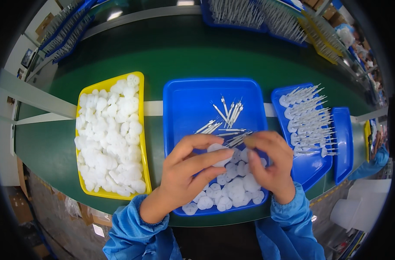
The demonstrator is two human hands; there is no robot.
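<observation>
A white, scalloped round plastic piece (220,155) is pinched between the thumb and fingers of my left hand (182,169), above the middle of a blue tray (180,99). Close by on the right, my right hand (273,160) has its fingers curled in, slightly blurred; whatever its fingertips hold is too small to make out. Thin white and metal rods (234,113) lie in loose bunches in the far half of the tray, just beyond my hands. Under and between my hands, the near half holds a pile of similar white pieces (234,190).
On the left, a yellow tray (146,173) is heaped with white pieces (111,138). At the right, a blue tray (312,169) carries rows of rods standing in white pieces, beside another blue tray (342,143). Filled trays (254,28) line the far side of the green table (163,56).
</observation>
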